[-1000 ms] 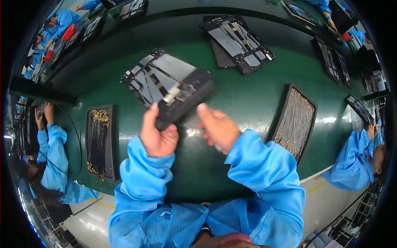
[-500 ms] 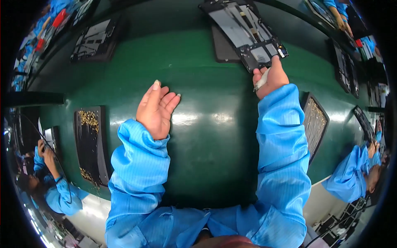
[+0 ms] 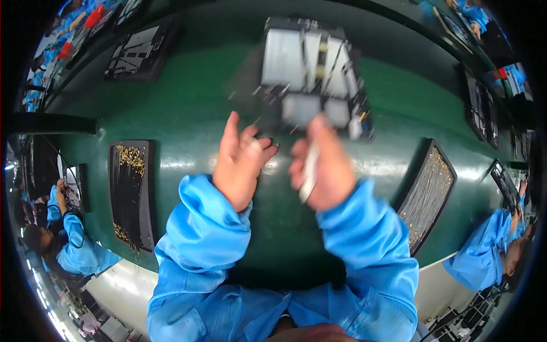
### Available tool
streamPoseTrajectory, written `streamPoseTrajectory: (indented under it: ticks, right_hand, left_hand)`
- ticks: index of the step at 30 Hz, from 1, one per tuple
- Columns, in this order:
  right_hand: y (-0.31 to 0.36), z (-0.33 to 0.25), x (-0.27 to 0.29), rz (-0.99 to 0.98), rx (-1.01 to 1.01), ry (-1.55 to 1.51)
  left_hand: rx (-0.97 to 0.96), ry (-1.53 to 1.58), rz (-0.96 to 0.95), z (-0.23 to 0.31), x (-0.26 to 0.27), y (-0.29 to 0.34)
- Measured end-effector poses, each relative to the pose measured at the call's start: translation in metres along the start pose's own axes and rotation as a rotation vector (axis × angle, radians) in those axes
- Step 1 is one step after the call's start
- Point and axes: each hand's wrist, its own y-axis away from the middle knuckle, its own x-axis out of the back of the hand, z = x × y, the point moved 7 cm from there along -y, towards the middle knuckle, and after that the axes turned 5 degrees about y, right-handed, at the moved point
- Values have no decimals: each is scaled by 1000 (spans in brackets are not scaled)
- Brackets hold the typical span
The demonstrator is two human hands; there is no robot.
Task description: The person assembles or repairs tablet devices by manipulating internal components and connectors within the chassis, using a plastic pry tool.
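My right hand (image 3: 322, 165) grips the near edge of a black flat assembly tray (image 3: 310, 74) with white and grey panels and thin cables on it. The tray is blurred with motion and lies on the green table (image 3: 188, 102) straight ahead of me. A thin white stick-like tool (image 3: 309, 171) runs down through the same hand. My left hand (image 3: 239, 159) hovers just left of the tray's near corner, fingers apart and holding nothing.
A black tray of small gold parts (image 3: 131, 194) lies at my left; a black tray of fine metal pins (image 3: 427, 194) lies at my right. Another assembly tray (image 3: 139, 51) sits far left. Other people in blue sleeves (image 3: 77, 251) work around the table.
My right hand reached far right to a tray half a second ago and has pulled it in front of me. My left hand moved up toward its near corner.
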Motion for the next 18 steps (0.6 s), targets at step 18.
streamPoseTrajectory:
  ticks: [18]
  right_hand:
    - [154, 9, 103, 288, 519, 1115]
  left_hand:
    - [322, 52, 227, 6, 49, 105]
